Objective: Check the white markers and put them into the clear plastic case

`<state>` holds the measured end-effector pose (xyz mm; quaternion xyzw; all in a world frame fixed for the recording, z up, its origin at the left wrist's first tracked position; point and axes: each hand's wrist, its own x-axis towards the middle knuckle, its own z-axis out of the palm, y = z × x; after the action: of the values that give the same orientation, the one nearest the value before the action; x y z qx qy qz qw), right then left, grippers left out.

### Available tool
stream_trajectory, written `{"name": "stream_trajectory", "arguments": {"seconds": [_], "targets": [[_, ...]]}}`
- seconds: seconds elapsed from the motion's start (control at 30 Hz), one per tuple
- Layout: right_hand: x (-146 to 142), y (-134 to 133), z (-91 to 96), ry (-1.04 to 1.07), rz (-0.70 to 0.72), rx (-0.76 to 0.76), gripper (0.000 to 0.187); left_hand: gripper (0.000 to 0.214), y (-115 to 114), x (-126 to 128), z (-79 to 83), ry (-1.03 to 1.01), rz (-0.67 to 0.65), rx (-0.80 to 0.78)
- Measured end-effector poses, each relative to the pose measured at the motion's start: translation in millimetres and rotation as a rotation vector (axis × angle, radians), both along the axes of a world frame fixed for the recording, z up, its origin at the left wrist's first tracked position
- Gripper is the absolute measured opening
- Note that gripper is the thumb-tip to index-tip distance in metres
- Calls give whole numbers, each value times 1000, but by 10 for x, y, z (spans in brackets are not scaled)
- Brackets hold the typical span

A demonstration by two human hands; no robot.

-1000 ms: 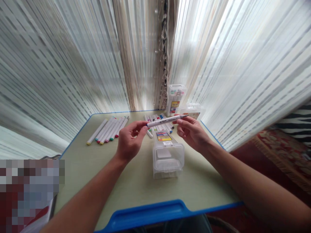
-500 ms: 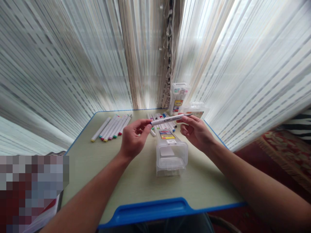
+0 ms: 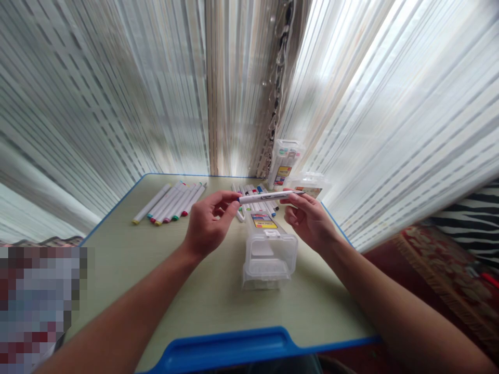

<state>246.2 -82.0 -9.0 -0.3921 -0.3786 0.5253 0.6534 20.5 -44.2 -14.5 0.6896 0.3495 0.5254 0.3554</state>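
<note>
Curtains (image 3: pixel 163 93) face left hand (image 3: pixel 208 221) and right hand (image 3: pixel 307 215), which pinch one marker (image 3: pixel 265 197) above an apparently unfilled case (image 3: pixel 268 236), loose markers (image 3: pixel 152 203) beyond.

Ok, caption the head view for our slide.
Left hand and right hand hold a white marker over a table with clear cases and more markers.

the bare left hand (image 3: pixel 208 222) pinches with thumb and bent forefinger; the bare right hand (image 3: pixel 311 219), opposite, pinches likewise, its other fingers (image 3: pixel 294 216) curled. the bare left forearm (image 3: pixel 128 304) and bare right forearm (image 3: pixel 384 288) slant up and inward.
</note>
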Motion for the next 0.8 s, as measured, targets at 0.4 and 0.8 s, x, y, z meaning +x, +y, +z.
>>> {"name": "stream_trajectory", "arguments": {"seconds": [0.4, 0.8], "targets": [[12, 2, -7, -19, -9, -6, 26, 19, 12, 7, -11, 5, -3, 50], [5, -14, 5, -35, -21, -11, 23, 19, 4, 14, -1, 29, 20, 67]]}}
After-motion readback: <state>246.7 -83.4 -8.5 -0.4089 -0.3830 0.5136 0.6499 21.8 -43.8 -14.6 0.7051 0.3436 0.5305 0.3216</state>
